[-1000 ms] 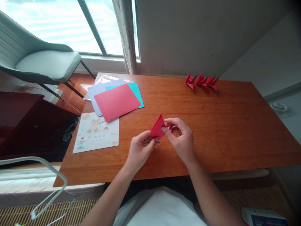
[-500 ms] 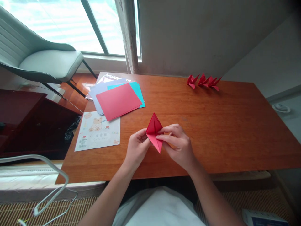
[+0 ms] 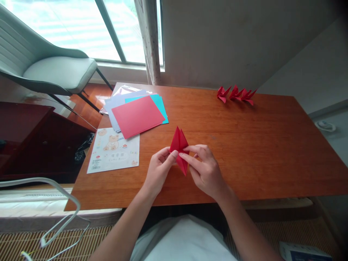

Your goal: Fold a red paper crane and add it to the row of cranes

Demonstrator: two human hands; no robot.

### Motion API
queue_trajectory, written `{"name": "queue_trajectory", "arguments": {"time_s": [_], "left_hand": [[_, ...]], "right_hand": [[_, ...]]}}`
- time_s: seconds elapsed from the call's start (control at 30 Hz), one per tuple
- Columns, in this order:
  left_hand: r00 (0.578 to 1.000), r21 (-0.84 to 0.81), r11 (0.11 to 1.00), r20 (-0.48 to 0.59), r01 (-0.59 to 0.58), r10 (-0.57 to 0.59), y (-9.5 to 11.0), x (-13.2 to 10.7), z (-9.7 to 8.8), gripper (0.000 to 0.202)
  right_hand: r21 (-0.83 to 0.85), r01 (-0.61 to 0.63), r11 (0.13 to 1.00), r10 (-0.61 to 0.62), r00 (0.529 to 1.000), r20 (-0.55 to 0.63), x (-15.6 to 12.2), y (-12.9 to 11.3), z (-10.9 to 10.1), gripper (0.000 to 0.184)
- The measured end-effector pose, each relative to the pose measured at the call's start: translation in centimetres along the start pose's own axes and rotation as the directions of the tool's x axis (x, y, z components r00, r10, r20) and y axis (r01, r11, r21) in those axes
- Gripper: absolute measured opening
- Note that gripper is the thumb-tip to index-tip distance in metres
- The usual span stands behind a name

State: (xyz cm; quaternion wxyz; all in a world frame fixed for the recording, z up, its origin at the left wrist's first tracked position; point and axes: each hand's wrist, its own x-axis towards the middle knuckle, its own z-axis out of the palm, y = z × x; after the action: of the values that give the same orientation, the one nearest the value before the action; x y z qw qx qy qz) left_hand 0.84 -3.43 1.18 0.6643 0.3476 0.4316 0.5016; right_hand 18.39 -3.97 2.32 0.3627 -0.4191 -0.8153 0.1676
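Observation:
A folded red paper piece [image 3: 179, 145], diamond-shaped with a centre crease, is held just above the wooden table [image 3: 272, 145] near its front edge. My left hand [image 3: 160, 170] pinches its left side at the middle. My right hand [image 3: 203, 168] pinches its right side, fingertips meeting the left hand's at the crease. Both hands are closed on the paper.
A stack of coloured sheets [image 3: 136, 114] with a red one on top lies at the table's back left. A printed sheet with bear drawings [image 3: 114, 150] lies in front of it. Several red folded figures [image 3: 236, 94] stand at the back. A grey chair [image 3: 54, 70] stands by the window.
The red paper went from a folded triangle to an opened diamond shape, then narrowed slightly. Both hands shifted a little lower and closer together on it.

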Motion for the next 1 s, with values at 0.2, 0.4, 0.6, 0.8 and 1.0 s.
{"name": "queue_trajectory", "arguments": {"time_s": [0.2,0.4,0.6,0.8,1.0], "left_hand": [[0.999,0.078,0.997,-0.046,-0.009,0.013,0.3,0.1,0.6,0.029],[1.000,0.160,0.987,0.024,0.013,-0.017,0.4,-0.2,0.6,0.029],[0.997,0.221,0.975,0.072,0.003,-0.019,0.4,-0.3,0.4,0.032],[0.997,0.310,0.951,0.080,-0.010,-0.015,0.5,-0.4,0.7,0.035],[0.994,0.196,0.979,0.083,0.059,-0.077,0.5,-0.3,0.9,0.032]], "right_hand": [[0.193,-0.159,0.968,0.183,0.976,-0.115,0.7,-0.4,0.1,0.026],[0.451,-0.425,0.785,0.476,0.879,0.000,1.8,0.7,0.6,0.018],[0.517,-0.459,0.723,0.437,0.883,0.173,2.2,1.2,0.3,0.020],[0.396,-0.456,0.797,0.428,0.889,0.163,2.7,0.9,-0.2,0.024],[0.358,-0.388,0.849,0.379,0.920,0.099,3.0,0.7,-0.2,0.025]]}}
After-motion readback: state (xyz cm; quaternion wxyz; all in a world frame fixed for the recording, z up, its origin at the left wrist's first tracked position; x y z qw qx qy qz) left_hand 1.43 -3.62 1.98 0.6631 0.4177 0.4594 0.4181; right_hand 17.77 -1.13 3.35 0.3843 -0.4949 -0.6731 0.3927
